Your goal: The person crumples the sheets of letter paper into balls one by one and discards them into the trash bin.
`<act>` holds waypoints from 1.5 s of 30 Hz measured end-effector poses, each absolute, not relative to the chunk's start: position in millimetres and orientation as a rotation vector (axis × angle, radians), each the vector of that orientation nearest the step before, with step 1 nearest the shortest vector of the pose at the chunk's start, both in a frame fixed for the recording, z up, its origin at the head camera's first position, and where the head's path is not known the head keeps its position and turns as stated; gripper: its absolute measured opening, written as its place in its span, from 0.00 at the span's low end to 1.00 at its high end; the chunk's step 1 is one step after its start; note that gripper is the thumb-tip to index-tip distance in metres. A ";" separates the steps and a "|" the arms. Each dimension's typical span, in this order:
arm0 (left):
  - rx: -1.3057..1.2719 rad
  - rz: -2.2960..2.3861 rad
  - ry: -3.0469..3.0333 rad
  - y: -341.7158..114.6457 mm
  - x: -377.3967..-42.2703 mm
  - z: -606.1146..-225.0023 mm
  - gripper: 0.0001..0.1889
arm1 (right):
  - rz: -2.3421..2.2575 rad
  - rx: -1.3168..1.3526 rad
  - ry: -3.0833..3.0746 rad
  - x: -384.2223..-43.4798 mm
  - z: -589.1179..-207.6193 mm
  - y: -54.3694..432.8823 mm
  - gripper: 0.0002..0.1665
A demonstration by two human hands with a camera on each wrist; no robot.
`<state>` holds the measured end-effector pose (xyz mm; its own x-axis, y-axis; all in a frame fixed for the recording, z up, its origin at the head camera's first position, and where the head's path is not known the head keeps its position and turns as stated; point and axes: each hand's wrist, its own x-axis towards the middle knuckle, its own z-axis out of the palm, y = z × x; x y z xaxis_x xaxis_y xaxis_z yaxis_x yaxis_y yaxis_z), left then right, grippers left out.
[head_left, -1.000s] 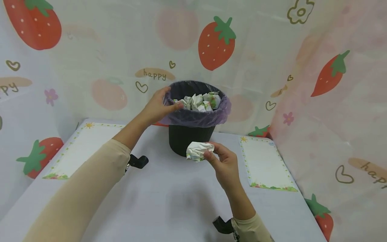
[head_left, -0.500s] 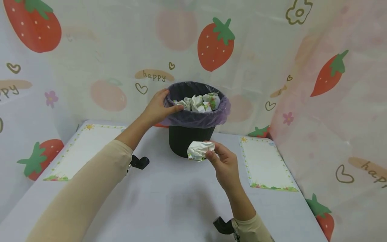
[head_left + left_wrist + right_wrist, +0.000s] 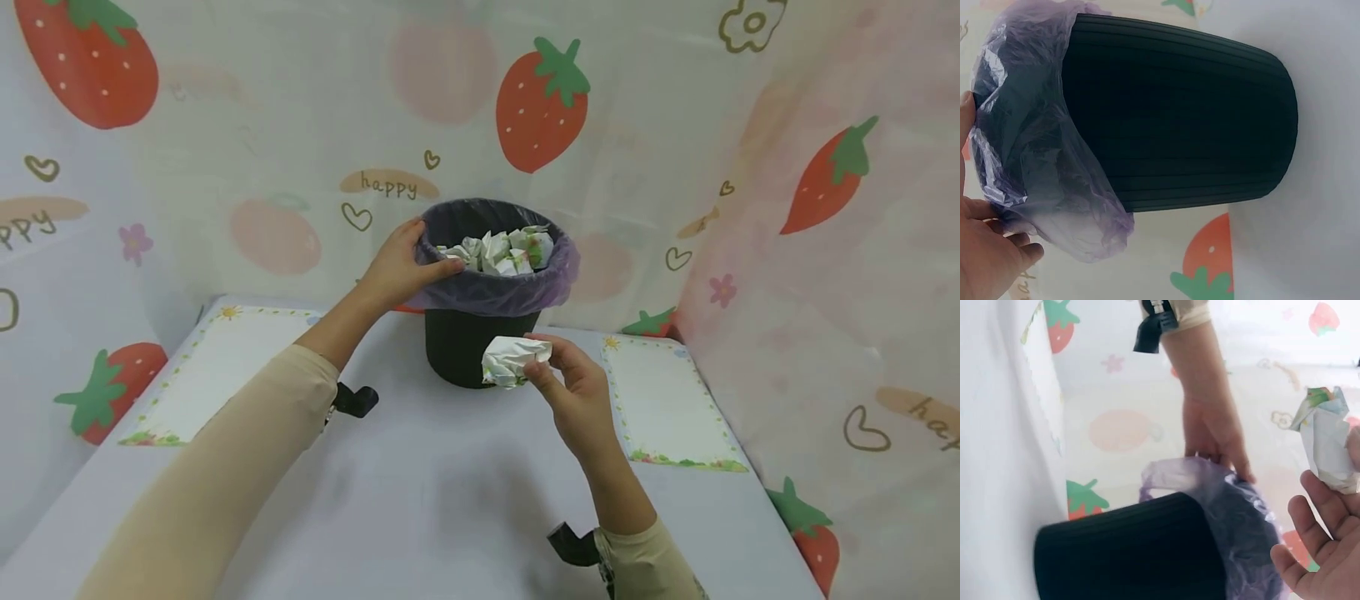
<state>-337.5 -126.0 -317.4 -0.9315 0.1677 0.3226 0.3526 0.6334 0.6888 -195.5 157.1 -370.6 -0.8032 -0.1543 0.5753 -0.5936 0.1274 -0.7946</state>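
A black trash can, lined with a translucent purple bag, stands upright near the back wall. Several crumpled paper balls fill its mouth. At the left of the rim my left hand grips the can, thumb over the near edge and fingers against the bag. The left wrist view shows the bag folded down over the ribbed can. In front of the can, my right hand pinches another crumpled paper ball between thumb and fingertips. Its lower fingers hang loose in the right wrist view.
On the white table, one sheet of border-printed paper lies at the left and a similar sheet at the right. Strawberry-patterned curtains close off the back and both sides.
My right hand has shifted slightly up and to the right with the paper ball. The left hand keeps its place on the rim, and the whole view has swayed a little.
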 end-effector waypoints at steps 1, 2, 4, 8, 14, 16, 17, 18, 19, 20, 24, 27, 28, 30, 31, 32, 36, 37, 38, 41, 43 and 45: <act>-0.424 -1.175 -2.628 -126.0 -337.5 -317.0 0.58 | 1.718 0.732 -2.055 -196.6 -366.9 158.1 0.21; -0.423 -1.170 -2.629 -126.0 -337.5 -316.5 0.58 | 1.718 0.740 -2.049 -197.4 -362.6 159.0 0.22; -0.415 -1.162 -2.640 -126.7 -337.4 -315.3 0.58 | 1.701 0.751 -2.043 -199.2 -353.1 160.7 0.25; -0.408 -1.145 -2.660 -126.9 -337.5 -312.8 0.58 | 1.654 0.782 -2.044 -204.3 -334.5 164.1 0.26; -0.416 -1.108 -2.689 -126.5 -337.2 -312.2 0.58 | 1.549 0.798 -2.098 -214.0 -313.6 169.4 0.20; -0.415 -1.105 -2.699 -126.5 -336.8 -312.0 0.58 | 1.517 0.795 -2.129 -217.2 -306.8 171.1 0.20; -0.414 -1.105 -2.702 -126.6 -336.5 -311.7 0.58 | 1.502 0.794 -2.147 -218.6 -302.7 171.8 0.20; -0.413 -1.105 -2.703 -126.7 -336.3 -311.3 0.58 | 1.482 0.794 -2.167 -220.4 -298.8 172.7 0.20; -0.412 -1.103 -2.705 -126.6 -336.1 -310.8 0.58 | 1.467 0.795 -2.183 -222.4 -294.9 173.3 0.20; -0.412 -1.101 -2.707 -126.7 -335.9 -310.2 0.58 | 1.458 0.799 -2.195 -224.5 -290.7 173.8 0.20; -0.420 -1.086 -2.714 -126.9 -336.1 -307.8 0.58 | 1.404 0.797 -2.233 -235.1 -272.9 174.9 0.20; -0.429 -1.082 -2.719 -126.4 -336.8 -306.6 0.58 | 1.365 0.777 -2.276 -243.2 -259.0 174.8 0.21; -0.431 -1.081 -2.720 -126.1 -337.1 -306.5 0.58 | 1.351 0.768 -2.301 -245.8 -254.5 174.5 0.22; -0.430 -1.083 -2.722 -125.4 -337.0 -306.5 0.58 | 1.344 0.772 -2.344 -251.2 -245.2 173.3 0.23; -0.429 -1.083 -2.724 -125.4 -337.0 -306.6 0.58 | 1.336 0.776 -2.362 -254.1 -240.5 172.2 0.24; -0.427 -1.083 -2.726 -125.4 -337.2 -306.4 0.58 | 1.334 0.785 -2.378 -257.3 -235.2 170.9 0.24; -0.421 -1.079 -2.729 -125.8 -337.7 -305.5 0.58 | 1.320 0.815 -2.433 -272.3 -215.6 165.4 0.25; -0.420 -1.078 -2.728 -125.9 -337.8 -305.1 0.58 | 1.301 0.810 -2.453 -276.3 -211.2 164.3 0.26; -0.421 -1.081 -2.729 -125.9 -337.9 -304.8 0.58 | 1.281 0.808 -2.474 -280.6 -206.9 163.3 0.26; -0.416 -1.087 -2.729 -125.7 -337.7 -304.9 0.58 | 1.223 0.795 -2.518 -292.4 -195.9 159.6 0.26; -0.412 -1.088 -2.736 -125.4 -337.5 -305.1 0.58 | 1.196 0.782 -2.535 -300.4 -189.7 156.9 0.26; -0.412 -1.091 -2.740 -125.0 -337.3 -305.1 0.58 | 1.175 0.763 -2.548 -308.0 -183.7 153.8 0.26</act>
<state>-337.3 -125.0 -305.1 -0.9485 0.1932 0.2508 0.3127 0.6955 0.6469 -308.0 153.8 -183.7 -0.8370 -0.3598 0.4122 -0.5471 0.5420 -0.6378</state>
